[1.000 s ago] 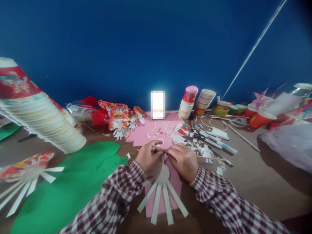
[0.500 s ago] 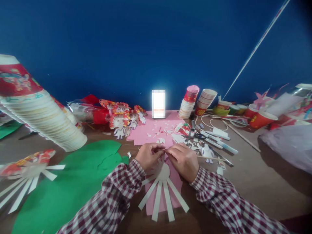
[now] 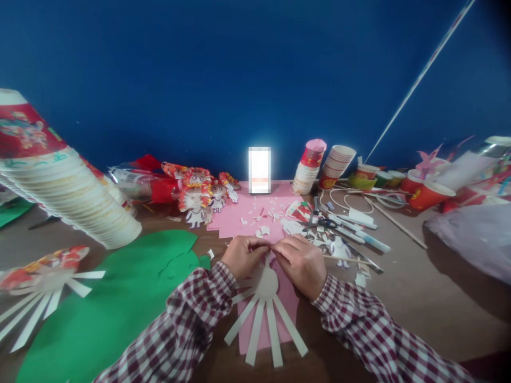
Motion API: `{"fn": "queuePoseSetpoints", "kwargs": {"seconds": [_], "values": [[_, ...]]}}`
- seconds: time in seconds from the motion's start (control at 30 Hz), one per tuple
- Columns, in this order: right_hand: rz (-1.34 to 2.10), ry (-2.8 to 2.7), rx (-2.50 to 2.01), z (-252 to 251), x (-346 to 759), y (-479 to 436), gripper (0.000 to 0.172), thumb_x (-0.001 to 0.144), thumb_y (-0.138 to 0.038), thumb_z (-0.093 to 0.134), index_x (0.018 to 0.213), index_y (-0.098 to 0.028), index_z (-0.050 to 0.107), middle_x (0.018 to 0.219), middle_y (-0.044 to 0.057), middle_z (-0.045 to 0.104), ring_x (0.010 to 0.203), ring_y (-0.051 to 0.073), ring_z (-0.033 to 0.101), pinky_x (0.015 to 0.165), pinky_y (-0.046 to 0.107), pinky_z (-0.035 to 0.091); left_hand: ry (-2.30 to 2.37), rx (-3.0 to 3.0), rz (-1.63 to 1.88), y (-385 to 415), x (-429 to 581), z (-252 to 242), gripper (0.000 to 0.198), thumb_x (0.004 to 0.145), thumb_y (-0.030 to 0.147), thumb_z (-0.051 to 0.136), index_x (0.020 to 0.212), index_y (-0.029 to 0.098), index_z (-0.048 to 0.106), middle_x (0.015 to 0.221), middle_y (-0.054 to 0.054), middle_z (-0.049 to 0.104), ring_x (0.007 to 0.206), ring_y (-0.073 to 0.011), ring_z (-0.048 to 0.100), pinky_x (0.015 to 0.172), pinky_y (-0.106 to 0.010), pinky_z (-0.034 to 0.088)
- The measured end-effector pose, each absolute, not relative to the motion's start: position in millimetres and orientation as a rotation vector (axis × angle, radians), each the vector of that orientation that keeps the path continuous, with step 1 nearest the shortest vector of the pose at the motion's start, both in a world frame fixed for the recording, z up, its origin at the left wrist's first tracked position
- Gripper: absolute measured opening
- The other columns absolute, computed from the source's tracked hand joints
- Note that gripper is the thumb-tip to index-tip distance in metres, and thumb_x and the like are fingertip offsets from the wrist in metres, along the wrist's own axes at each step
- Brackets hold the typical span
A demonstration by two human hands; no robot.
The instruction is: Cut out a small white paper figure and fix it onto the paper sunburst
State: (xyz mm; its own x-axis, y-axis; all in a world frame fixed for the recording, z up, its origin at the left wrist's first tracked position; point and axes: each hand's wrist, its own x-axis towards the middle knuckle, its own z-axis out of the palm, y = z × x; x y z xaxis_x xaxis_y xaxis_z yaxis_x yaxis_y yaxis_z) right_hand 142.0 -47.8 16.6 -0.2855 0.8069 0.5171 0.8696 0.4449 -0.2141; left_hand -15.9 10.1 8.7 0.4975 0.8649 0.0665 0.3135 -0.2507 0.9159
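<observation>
A cut-open paper cup [image 3: 267,283], its round base in the middle and pale strips fanned out around it, is held up over the pink paper [image 3: 286,319]. My left hand [image 3: 244,257] pinches the far side of the cup with thumb and forefinger. Close beside it, my right hand [image 3: 301,261] is closed in a pinch at the same spot, fingertips meeting the left ones. One strip runs up from the base to the fingertips, and its end is hidden by them. Several strips spread towards me.
Green paper [image 3: 120,298] and another cut cup [image 3: 48,287] lie on the left, below a tall leaning cup stack [image 3: 80,186]. Paper cutouts [image 3: 195,197] stand behind. Scraps, pens [image 3: 359,234] and a stick [image 3: 347,259] lie right. A glowing pixelated rectangle [image 3: 259,170] stands at the back.
The strips nearest me have shifted slightly to the left and down. Both hands stay almost in place, fingertips still together.
</observation>
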Motion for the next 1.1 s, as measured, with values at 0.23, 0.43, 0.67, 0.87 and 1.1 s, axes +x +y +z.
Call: {"fn": "queuePoseSetpoints", "kwargs": {"seconds": [0.23, 0.43, 0.67, 0.87, 1.1], "values": [[-0.195, -2.133, -1.405, 15.9, 141.0, -48.2, 0.016, 0.084, -0.020, 0.045, 0.082, -0.018, 0.061, 0.077, 0.005, 0.060, 0.079, 0.016, 0.051, 0.072, 0.027, 0.038, 1.052, 2.001, 0.727, 10.5, -16.4, 6.1, 0.022, 0.073, 0.030, 0.051, 0.085, 0.023, 0.069, 0.077, -0.002, 0.070, 0.072, -0.0168, 0.061, 0.068, -0.026, 0.044], [-0.172, -2.112, -1.424, 11.1, 140.0, -47.3, 0.014, 0.084, -0.020, 0.045, 0.082, -0.018, 0.059, 0.078, 0.004, 0.060, 0.079, 0.016, 0.051, 0.073, 0.027, 0.038, 1.147, 2.009, 0.747, 8.2, -14.8, 6.7, 0.020, 0.071, 0.029, 0.053, 0.079, 0.022, 0.069, 0.076, -0.001, 0.069, 0.072, -0.0147, 0.060, 0.066, -0.023, 0.043], [-0.131, -2.108, -1.486, 12.2, 140.1, -46.2, 0.014, 0.084, -0.021, 0.045, 0.086, -0.020, 0.059, 0.081, 0.003, 0.061, 0.081, 0.016, 0.052, 0.075, 0.027, 0.038, 1.181, 1.999, 0.741, 9.2, -15.2, 5.0, 0.019, 0.069, 0.025, 0.054, 0.080, 0.022, 0.069, 0.075, 0.000, 0.069, 0.073, -0.0142, 0.059, 0.064, -0.022, 0.043], [-0.098, -2.137, -1.488, 15.1, 142.7, -45.5, 0.016, 0.083, -0.026, 0.047, 0.091, -0.020, 0.060, 0.084, 0.004, 0.063, 0.082, 0.016, 0.053, 0.075, 0.026, 0.038, 1.215, 2.023, 0.747, 9.8, -17.4, 8.4, 0.018, 0.070, 0.028, 0.054, 0.079, 0.023, 0.069, 0.077, 0.001, 0.069, 0.078, -0.0157, 0.058, 0.070, -0.025, 0.042], [-0.124, -2.165, -1.431, 11.4, 143.6, -44.7, 0.016, 0.082, -0.020, 0.048, 0.092, -0.020, 0.061, 0.084, 0.003, 0.062, 0.082, 0.015, 0.052, 0.075, 0.026, 0.038, 1.204, 2.074, 0.755, 10.1, -17.2, 6.5, 0.017, 0.069, 0.026, 0.055, 0.078, 0.024, 0.069, 0.075, 0.001, 0.069, 0.075, -0.0153, 0.058, 0.070, -0.025, 0.042]]}}
